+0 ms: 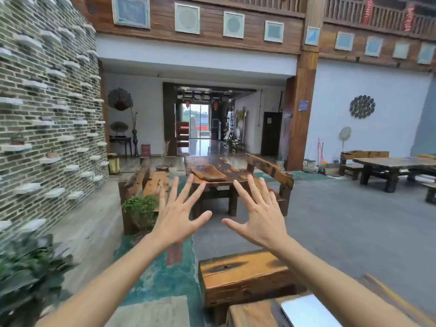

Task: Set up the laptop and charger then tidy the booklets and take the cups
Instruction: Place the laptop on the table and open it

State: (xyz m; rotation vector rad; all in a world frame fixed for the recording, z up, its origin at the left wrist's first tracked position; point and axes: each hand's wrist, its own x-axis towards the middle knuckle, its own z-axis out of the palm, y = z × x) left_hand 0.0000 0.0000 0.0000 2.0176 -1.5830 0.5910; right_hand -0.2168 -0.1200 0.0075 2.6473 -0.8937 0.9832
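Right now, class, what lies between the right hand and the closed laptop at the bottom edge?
In the head view, only the person's bare forearm spans from the right hand to the laptop.

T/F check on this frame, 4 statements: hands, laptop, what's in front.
1. Both hands, left hand and right hand, are spread open and hold nothing. True.
2. The closed silver laptop lies on the wooden table at bottom right. True.
3. The right hand rests on the laptop. False: it is raised in the air, apart from it.
4. The long dark wooden table ahead holds cups. False: only a wooden slab tray shows.
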